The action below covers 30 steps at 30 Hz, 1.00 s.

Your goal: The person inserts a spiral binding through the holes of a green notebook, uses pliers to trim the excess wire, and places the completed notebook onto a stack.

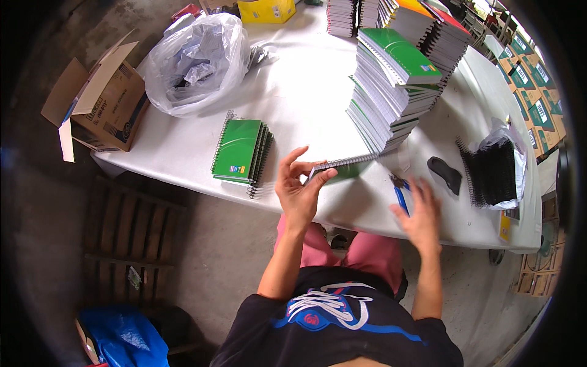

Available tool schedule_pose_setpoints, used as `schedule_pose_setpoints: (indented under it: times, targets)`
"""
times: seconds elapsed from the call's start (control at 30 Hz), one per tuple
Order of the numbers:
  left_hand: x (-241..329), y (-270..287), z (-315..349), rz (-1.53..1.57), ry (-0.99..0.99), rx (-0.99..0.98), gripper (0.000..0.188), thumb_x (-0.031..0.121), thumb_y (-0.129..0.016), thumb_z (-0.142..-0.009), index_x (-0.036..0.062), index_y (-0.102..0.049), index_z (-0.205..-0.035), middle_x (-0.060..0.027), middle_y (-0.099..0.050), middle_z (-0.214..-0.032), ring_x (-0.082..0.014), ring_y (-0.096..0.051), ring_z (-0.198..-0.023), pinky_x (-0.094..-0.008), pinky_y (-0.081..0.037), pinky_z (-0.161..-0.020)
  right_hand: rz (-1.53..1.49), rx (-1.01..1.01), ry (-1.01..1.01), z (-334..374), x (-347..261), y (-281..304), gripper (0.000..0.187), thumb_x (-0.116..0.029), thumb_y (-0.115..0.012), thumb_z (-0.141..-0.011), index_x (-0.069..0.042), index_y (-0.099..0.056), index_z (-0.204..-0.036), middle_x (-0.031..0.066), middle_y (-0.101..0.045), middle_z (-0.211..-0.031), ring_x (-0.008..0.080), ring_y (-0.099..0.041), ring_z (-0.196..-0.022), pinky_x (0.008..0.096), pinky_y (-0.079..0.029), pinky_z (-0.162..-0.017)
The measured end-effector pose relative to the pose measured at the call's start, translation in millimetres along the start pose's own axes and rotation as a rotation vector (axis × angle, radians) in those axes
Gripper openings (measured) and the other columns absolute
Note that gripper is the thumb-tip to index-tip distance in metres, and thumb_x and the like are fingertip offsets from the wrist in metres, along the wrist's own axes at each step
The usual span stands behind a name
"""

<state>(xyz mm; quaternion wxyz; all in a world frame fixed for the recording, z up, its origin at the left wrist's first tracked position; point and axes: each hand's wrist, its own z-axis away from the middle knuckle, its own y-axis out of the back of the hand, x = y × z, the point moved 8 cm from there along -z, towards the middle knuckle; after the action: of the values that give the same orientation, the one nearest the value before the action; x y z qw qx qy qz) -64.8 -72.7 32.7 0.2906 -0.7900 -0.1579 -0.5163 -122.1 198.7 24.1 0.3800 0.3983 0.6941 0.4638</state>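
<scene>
Near the table's front edge, my left hand [299,188] pinches a spiral notebook [361,165] by one end. The notebook stands on its side, with its wire coil upward and a green cover partly showing. To its right, my right hand [420,211] is smeared by motion beside blue-handled pliers [400,194]. Its thumb is close to a handle, but whether it grips them is unclear. A small stack of green spiral notebooks [237,147] lies left of my left hand. Beyond the held notebook rises a tall stack of green-covered notebooks [397,55].
A black oblong object [445,174] lies right of the pliers, beside a bag of black spiral coils [489,171]. More notebooks [422,24] are piled behind. At left are a plastic bag [199,67] and an open cardboard box [113,101]. Stacked boxes [532,85] stand far right.
</scene>
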Motion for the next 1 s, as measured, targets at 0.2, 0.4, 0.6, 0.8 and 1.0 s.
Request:
schedule_pose_setpoints:
  times: [0.2,0.4,0.6,0.8,1.0]
  targets:
    - [41.3,-6.3,9.6,-0.288,-0.376,0.031,0.061,-0.002,-0.080,-0.067,0.0027,-0.050,-0.119,-0.0054,-0.062,-0.075,-0.0150,-0.065,-0.077,-0.0264,-0.054,-0.071,-0.600,0.153,-0.010,0.0,-27.1,9.3,0.041,-0.024,-0.045,-0.096,-0.009,-0.044,-0.134,0.0186,-0.050,-0.115,0.0357,-0.050,-0.102,0.0445,-0.040,-0.090]
    - [55.1,-7.6,20.6,-0.419,-0.507,0.075,0.067,-0.002,-0.082,-0.063,0.0014,-0.049,-0.121,-0.0030,-0.061,-0.076,-0.0105,-0.056,-0.070,-0.0245,-0.047,-0.068,-0.498,0.120,0.346,-2.0,-123.0,73.9,0.042,-0.037,-0.061,-0.084,-0.019,-0.060,-0.122,0.0112,-0.052,-0.103,0.0265,-0.052,-0.094,0.0415,-0.036,-0.089]
    - [64.3,-7.7,25.8,-0.527,-0.699,0.068,0.069,-0.005,-0.081,-0.062,0.0000,-0.048,-0.122,-0.0077,-0.067,-0.080,-0.0116,-0.055,-0.069,-0.0228,-0.047,-0.064,-0.404,0.163,0.430,-14.7,-134.3,82.5,0.040,-0.034,-0.064,-0.082,-0.017,-0.063,-0.117,0.0094,-0.054,-0.105,0.0264,-0.052,-0.097,0.0392,-0.037,-0.087]
    - [70.0,-11.4,30.4,-0.622,-0.831,0.054,0.068,-0.008,-0.079,-0.062,-0.0011,-0.047,-0.121,-0.0096,-0.069,-0.080,-0.0130,-0.055,-0.069,-0.0212,-0.048,-0.058,-0.652,0.006,0.344,-15.4,-125.5,67.1,0.039,-0.040,-0.060,-0.085,-0.021,-0.062,-0.118,0.0076,-0.053,-0.102,0.0249,-0.051,-0.093,0.0405,-0.036,-0.081]
    - [70.9,-14.2,30.8,-0.649,-0.873,0.061,0.065,-0.009,-0.079,-0.061,-0.0015,-0.048,-0.117,-0.0091,-0.069,-0.080,-0.0146,-0.055,-0.067,-0.0250,-0.047,-0.059,-0.599,-0.008,0.371,-15.5,-128.6,66.9,0.039,-0.038,-0.060,-0.086,-0.017,-0.062,-0.118,0.0085,-0.055,-0.098,0.0244,-0.054,-0.092,0.0409,-0.040,-0.080]
